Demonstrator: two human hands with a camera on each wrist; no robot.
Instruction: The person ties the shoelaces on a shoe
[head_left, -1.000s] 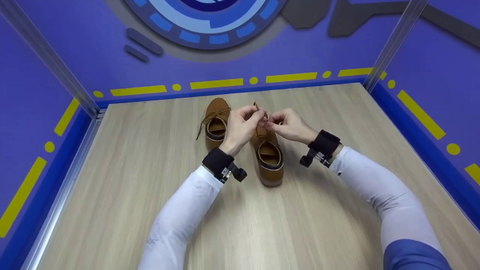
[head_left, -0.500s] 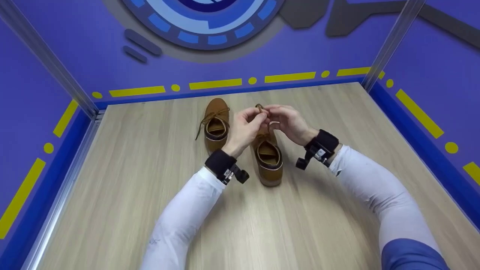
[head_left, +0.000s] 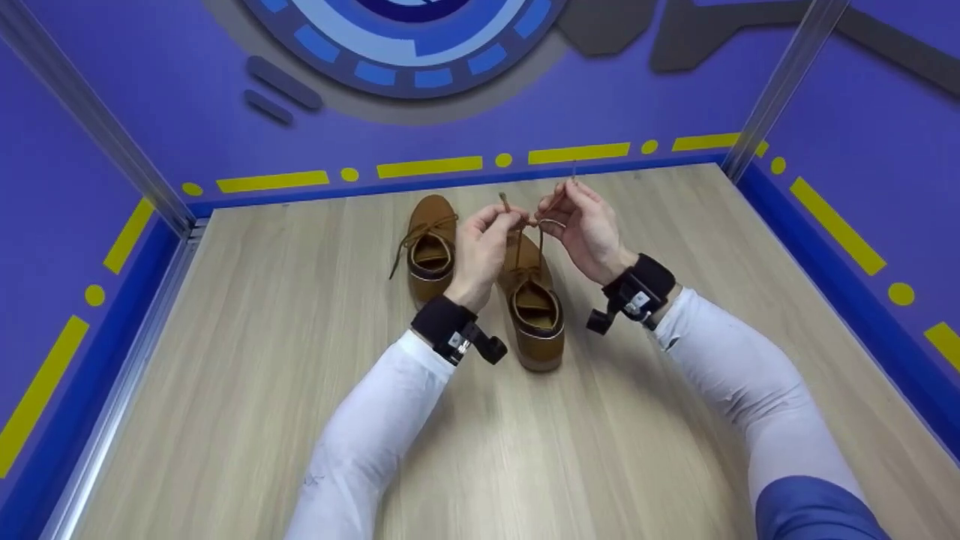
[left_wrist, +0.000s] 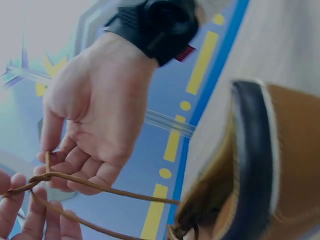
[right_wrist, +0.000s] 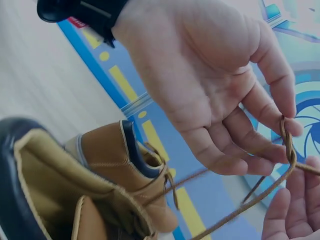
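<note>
A brown shoe [head_left: 541, 349] with a dark collar stands upright, toe away from me, below my two hands. Its brown shoelace [left_wrist: 115, 191] rises in two strands to a twisted crossing between the hands. My left hand [head_left: 481, 247] pinches the lace between thumb and index finger, a short end sticking up above them. Slightly higher and to its right, my right hand [head_left: 592, 232] pinches another part of the lace between thumb and index finger, its other fingers curved. In the right wrist view the twisted lace [right_wrist: 287, 145] runs from the left fingertips toward the right hand's fingers.
A matching brown shoe [head_left: 431, 208] stands to the left, its lace tied with ends hanging over the side. Both shoes are on a wood-grain table [head_left: 300, 375]. Blue-purple panels [head_left: 337, 135] with yellow dashes enclose the back and sides.
My right hand has moved up and away from the left one, drawing lace with it. Two strands now stand out above the shoe. My left hand stays almost in place, keeping its pinch.
</note>
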